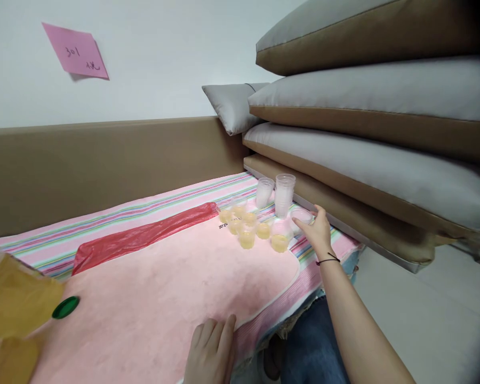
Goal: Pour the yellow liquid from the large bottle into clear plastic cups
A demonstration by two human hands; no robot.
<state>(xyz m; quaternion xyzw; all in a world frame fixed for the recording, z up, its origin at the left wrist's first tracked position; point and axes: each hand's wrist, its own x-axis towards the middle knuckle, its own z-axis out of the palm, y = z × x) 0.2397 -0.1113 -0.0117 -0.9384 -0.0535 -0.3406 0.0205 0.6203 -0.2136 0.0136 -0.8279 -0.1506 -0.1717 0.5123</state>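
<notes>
My right hand (317, 230) reaches over the far right of the table, thumb and fingers curved round a clear plastic cup (302, 216). Just left of it stands a cup with pale yellow liquid (279, 243). Several more part-filled cups (247, 238) are grouped further left. Behind these rise a tall stack of clear cups (285, 196) and a shorter stack (264, 193). My left hand (211, 346) rests on the near edge of the pink mat (152, 298), fingers lying together and holding nothing.
At the left edge is a large clear container of yellow liquid (16, 293), with a green cap (66, 307) beside it. A red plastic bag (144, 234) lies along the mat. Stacked grey-and-brown cushions (364, 96) overhang the right side. A pink note (78, 50) sticks to the wall.
</notes>
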